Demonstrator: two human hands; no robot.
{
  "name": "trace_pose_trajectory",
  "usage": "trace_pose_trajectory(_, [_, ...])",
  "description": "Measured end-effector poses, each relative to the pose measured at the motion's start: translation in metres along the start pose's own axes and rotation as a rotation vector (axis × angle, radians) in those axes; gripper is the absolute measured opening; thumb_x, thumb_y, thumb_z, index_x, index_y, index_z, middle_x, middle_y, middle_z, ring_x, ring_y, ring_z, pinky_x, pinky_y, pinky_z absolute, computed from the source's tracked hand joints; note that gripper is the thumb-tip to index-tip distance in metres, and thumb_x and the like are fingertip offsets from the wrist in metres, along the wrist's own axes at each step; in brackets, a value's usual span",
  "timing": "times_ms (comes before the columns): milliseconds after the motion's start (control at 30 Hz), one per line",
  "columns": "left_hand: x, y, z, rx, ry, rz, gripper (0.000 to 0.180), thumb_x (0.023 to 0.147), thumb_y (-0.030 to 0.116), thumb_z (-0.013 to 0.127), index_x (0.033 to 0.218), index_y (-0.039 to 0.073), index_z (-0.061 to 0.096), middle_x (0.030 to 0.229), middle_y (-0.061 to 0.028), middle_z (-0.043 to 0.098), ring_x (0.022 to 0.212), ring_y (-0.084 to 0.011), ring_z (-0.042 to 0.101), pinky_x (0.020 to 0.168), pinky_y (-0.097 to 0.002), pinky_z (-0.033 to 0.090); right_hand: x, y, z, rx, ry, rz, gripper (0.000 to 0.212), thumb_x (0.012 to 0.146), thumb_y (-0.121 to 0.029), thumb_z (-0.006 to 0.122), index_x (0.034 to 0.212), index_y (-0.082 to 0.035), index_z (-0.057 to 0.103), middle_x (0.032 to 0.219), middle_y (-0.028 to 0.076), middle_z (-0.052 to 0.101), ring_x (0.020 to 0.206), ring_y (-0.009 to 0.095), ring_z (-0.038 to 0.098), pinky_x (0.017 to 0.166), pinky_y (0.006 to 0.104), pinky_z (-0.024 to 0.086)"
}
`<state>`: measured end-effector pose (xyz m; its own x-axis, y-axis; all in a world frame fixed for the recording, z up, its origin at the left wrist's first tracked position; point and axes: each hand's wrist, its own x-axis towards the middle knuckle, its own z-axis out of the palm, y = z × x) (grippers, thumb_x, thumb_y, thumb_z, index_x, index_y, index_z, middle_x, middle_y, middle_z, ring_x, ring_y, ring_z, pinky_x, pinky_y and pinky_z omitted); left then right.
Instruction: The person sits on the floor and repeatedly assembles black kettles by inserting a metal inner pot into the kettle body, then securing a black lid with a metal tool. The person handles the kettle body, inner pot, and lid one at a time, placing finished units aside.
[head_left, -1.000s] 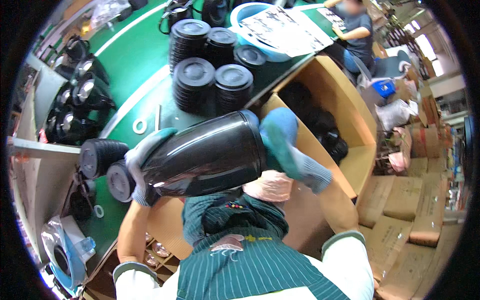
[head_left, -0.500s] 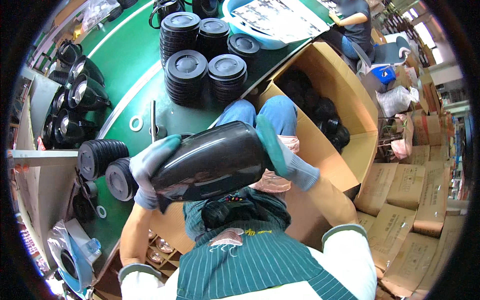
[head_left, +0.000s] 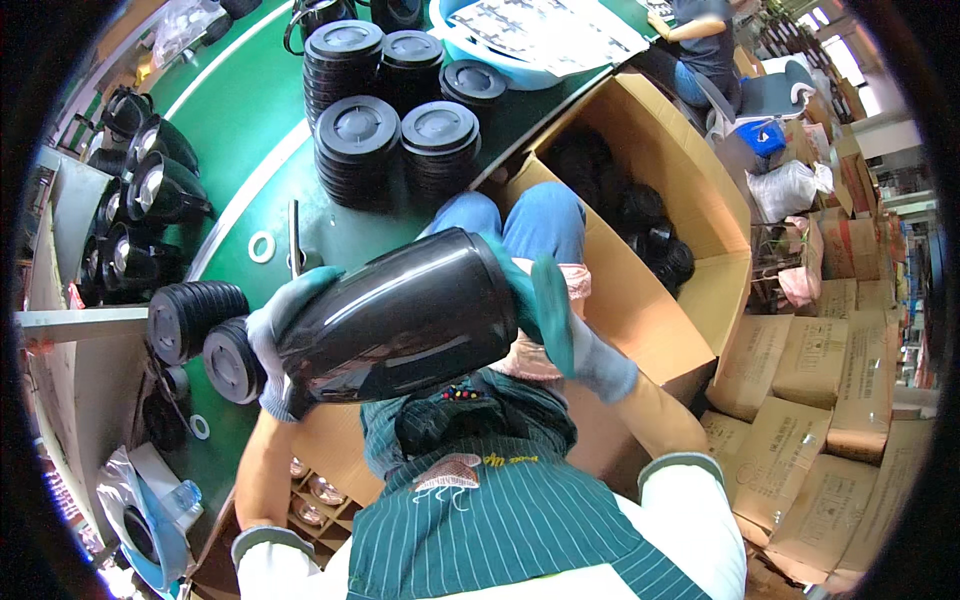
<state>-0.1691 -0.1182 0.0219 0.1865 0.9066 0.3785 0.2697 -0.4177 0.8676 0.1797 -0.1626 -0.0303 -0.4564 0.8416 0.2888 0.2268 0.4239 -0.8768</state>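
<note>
A glossy black jug body [head_left: 405,315] lies tilted across my lap, its wide end toward the right and slightly raised. My left hand [head_left: 280,340], in a grey and green glove, is wrapped around the narrower left end, thumb on top. At the wide end, my right hand [head_left: 575,340] in a matching glove presses against the rim; part of its fingers is hidden by the end of the body. Behind the jug body, a thin upright metal rod [head_left: 294,238] stands on the green table [head_left: 240,190]. A white ring [head_left: 261,247] lies left of the rod.
Stacks of round black lids [head_left: 357,130] stand at the table's far side, more lids [head_left: 185,322] at the left. An open carton [head_left: 625,300] with black parts is at my right. Several black jugs [head_left: 165,185] stand far left. Closed cartons [head_left: 790,450] pile up right; a co-worker [head_left: 700,45] sits beyond.
The jug body has shifted slightly left with my left hand. My right hand has turned at the wide end, its thumb side now standing away from the body.
</note>
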Motion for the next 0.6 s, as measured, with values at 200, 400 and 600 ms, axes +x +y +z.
trace_pose_trajectory(200, [-0.039, -0.058, 0.0, -0.378, -0.038, -0.429, 0.036, 0.093, 0.019, 0.073, 0.122, -0.003, 0.07, 0.115, -0.009, 0.073, 0.103, -0.0176, 0.068, 0.093, -0.0346, 0.057, 0.053, -0.06, 0.001, 0.002, 0.165, -0.414, 0.095, 0.097, -0.06, 0.058, 0.166, -0.006, 0.021, 0.167, 0.027, 0.023, 0.151, 0.043, 0.032, 0.122, 0.0499, 0.029])
trace_pose_trajectory(400, [0.02, 0.013, -0.005, 0.292, -0.19, 0.256, 0.037, 0.083, 0.011, 0.073, 0.116, -0.004, 0.074, 0.115, -0.0173, 0.076, 0.103, -0.0284, 0.075, 0.094, -0.036, 0.059, -0.025, 0.022, 0.02, 0.459, 0.118, 0.211, 0.089, 0.1, -0.039, 0.066, 0.164, -0.001, 0.018, 0.168, 0.019, 0.027, 0.153, 0.032, 0.033, 0.123, 0.0427, 0.032])
trace_pose_trajectory(600, [-0.078, -0.091, 0.002, -0.761, -0.024, -0.698, 0.046, 0.099, 0.023, 0.07, 0.137, -0.003, 0.061, 0.127, -0.0129, 0.069, 0.106, -0.0221, 0.07, 0.098, -0.0392, 0.058, 0.043, -0.065, -0.009, -0.1, 0.169, -0.295, 0.12, 0.086, -0.08, 0.057, 0.164, 0.002, 0.02, 0.17, 0.028, 0.015, 0.155, 0.045, 0.024, 0.126, 0.0527, 0.018])
